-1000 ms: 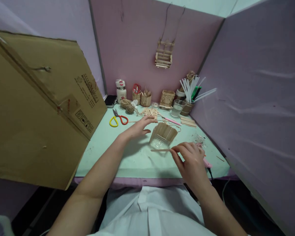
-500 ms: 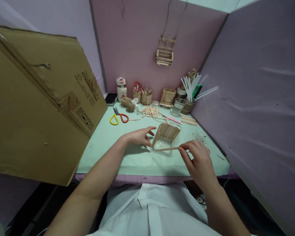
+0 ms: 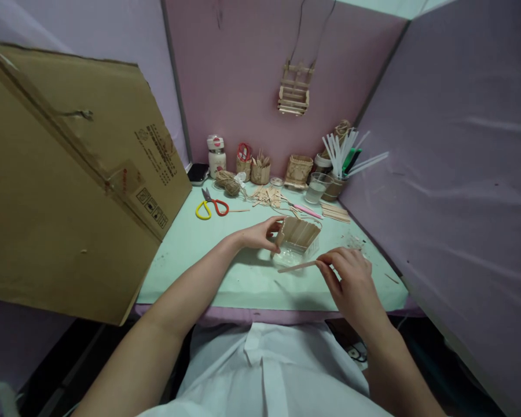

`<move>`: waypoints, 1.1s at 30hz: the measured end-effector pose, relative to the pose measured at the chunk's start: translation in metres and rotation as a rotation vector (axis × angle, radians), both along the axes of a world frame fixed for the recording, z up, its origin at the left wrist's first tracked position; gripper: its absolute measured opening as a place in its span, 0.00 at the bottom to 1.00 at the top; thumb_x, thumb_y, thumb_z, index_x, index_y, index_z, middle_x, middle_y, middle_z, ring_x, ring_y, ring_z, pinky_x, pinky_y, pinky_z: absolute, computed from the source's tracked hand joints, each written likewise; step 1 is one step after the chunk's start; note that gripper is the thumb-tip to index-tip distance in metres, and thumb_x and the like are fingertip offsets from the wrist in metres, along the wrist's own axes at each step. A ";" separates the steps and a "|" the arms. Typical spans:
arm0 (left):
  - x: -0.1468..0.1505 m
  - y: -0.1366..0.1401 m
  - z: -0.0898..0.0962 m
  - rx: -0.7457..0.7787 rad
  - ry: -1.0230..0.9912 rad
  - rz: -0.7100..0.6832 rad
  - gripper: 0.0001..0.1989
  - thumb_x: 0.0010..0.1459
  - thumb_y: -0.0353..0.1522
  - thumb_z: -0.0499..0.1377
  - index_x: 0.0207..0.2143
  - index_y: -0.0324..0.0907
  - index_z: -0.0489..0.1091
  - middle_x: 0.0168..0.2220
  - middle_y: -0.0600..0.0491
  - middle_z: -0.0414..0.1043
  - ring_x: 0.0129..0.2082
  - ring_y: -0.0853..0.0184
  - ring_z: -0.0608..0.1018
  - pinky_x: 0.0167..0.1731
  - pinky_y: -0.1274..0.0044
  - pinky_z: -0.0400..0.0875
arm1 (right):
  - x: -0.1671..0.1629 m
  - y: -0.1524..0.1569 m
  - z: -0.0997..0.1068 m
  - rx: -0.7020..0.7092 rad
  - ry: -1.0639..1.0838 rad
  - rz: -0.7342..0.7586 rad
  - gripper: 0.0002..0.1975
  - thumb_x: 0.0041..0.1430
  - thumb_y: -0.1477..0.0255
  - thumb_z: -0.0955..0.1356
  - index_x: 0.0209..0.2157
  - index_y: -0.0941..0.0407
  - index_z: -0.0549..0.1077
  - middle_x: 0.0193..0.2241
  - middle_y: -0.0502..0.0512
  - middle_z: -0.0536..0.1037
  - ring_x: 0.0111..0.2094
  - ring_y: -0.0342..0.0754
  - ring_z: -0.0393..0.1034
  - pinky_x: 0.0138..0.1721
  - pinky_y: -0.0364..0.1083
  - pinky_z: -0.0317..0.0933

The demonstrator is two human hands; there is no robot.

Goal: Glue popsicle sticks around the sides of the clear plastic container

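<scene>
A small clear plastic box with wooden craft sticks lining its sides [image 3: 301, 233] stands on the table in front of me. My left hand [image 3: 260, 234] grips its left side, thumb at the near corner and fingers round the back. The near side of the box shows bare clear plastic. Between thumb and fingertips, my right hand [image 3: 348, 271] pinches one end of a flat craft stick [image 3: 297, 267]. That stick points left, just in front of the box, tilted slightly down at its free end.
Scissors [image 3: 213, 205], a twine ball [image 3: 228, 184], loose sticks [image 3: 267, 196] and a pink pen [image 3: 308, 211] lie beyond the box. A cup [image 3: 316, 189] and a holder of white glue sticks [image 3: 338, 153] stand back right. A large cardboard sheet [image 3: 91, 191] leans at left.
My left hand has moved right and closed on the box's left side. The stick's free end has come away from the box's near left corner, while my right hand keeps its pinch.
</scene>
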State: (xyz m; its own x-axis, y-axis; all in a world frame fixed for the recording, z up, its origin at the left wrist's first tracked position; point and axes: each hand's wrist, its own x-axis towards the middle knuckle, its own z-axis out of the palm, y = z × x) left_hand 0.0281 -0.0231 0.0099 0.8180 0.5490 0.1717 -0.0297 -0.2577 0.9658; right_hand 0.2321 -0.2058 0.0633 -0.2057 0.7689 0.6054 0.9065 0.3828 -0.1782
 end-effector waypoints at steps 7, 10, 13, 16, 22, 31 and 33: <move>-0.008 -0.004 0.008 0.105 0.131 0.187 0.49 0.35 0.29 0.72 0.61 0.46 0.56 0.61 0.44 0.60 0.58 0.53 0.69 0.55 0.64 0.67 | -0.007 0.013 0.007 0.049 -0.123 0.010 0.10 0.69 0.68 0.62 0.34 0.54 0.71 0.33 0.54 0.75 0.38 0.51 0.61 0.41 0.50 0.50; -0.012 -0.002 0.007 0.114 0.154 0.242 0.48 0.34 0.30 0.72 0.59 0.44 0.58 0.61 0.43 0.59 0.58 0.52 0.68 0.55 0.63 0.68 | -0.010 0.026 0.011 0.073 -0.193 0.026 0.07 0.68 0.70 0.63 0.35 0.54 0.71 0.33 0.54 0.75 0.38 0.50 0.61 0.42 0.49 0.49; -0.013 0.001 0.004 0.121 0.150 0.215 0.48 0.34 0.30 0.72 0.59 0.43 0.58 0.61 0.42 0.60 0.60 0.52 0.66 0.57 0.63 0.66 | -0.014 0.039 0.015 0.087 -0.255 0.030 0.07 0.67 0.71 0.64 0.34 0.54 0.71 0.32 0.54 0.76 0.38 0.51 0.62 0.42 0.49 0.48; -0.014 0.004 -0.001 0.139 0.171 0.164 0.50 0.35 0.31 0.73 0.60 0.43 0.56 0.58 0.43 0.63 0.60 0.52 0.67 0.58 0.62 0.64 | -0.019 0.048 0.016 0.053 -0.302 0.047 0.07 0.66 0.72 0.65 0.33 0.55 0.72 0.32 0.54 0.76 0.39 0.51 0.62 0.43 0.49 0.47; -0.016 0.009 -0.008 0.205 0.196 0.128 0.50 0.34 0.32 0.73 0.60 0.41 0.56 0.55 0.45 0.68 0.58 0.51 0.69 0.57 0.62 0.65 | -0.026 0.059 0.012 -0.001 -0.334 0.057 0.07 0.66 0.71 0.65 0.34 0.56 0.73 0.34 0.55 0.76 0.39 0.51 0.62 0.44 0.50 0.47; -0.016 0.005 -0.004 0.281 0.290 0.154 0.52 0.33 0.35 0.73 0.60 0.38 0.54 0.58 0.42 0.63 0.60 0.49 0.66 0.59 0.62 0.62 | -0.029 0.072 0.009 -0.013 -0.371 0.047 0.09 0.67 0.71 0.64 0.35 0.56 0.74 0.34 0.56 0.77 0.40 0.51 0.62 0.45 0.51 0.45; -0.016 0.004 -0.002 0.290 0.311 0.158 0.52 0.33 0.35 0.72 0.60 0.38 0.54 0.58 0.41 0.64 0.59 0.49 0.67 0.58 0.62 0.63 | -0.030 0.073 0.009 -0.011 -0.378 0.048 0.09 0.67 0.70 0.63 0.34 0.56 0.74 0.34 0.56 0.77 0.40 0.51 0.62 0.45 0.51 0.45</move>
State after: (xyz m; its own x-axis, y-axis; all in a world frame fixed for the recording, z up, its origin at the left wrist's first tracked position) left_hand 0.0124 -0.0191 0.0075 0.7648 0.6370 0.0965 0.3116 -0.4969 0.8099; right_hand 0.2021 -0.1329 0.0723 -0.4487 0.7591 0.4716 0.8902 0.4263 0.1608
